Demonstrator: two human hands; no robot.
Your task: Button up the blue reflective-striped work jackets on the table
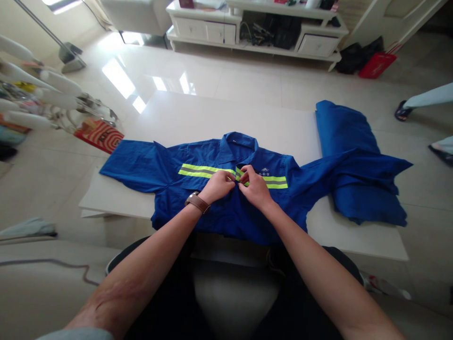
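A blue work jacket [198, 153] with a yellow-and-grey reflective stripe lies front up, its collar pointing away from me and its sleeves spread to both sides. My left hand [220, 185], with a brown-strapped watch at the wrist, pinches the front edge at the stripe. Just right of it, my right hand [255, 188] grips the opposite front edge, thumb and fingers closed on the cloth. Both hands nearly meet at the front opening. Whether a button or other fastener lies between the fingertips is hidden.
The jacket rests on a white table [283, 125]. Folded blue garments [348, 130] lie on its right, under one sleeve. A red patterned bag [99, 135] stands past the left end. A white cabinet [219, 33] is at the back; a person's legs [430, 97] show at right.
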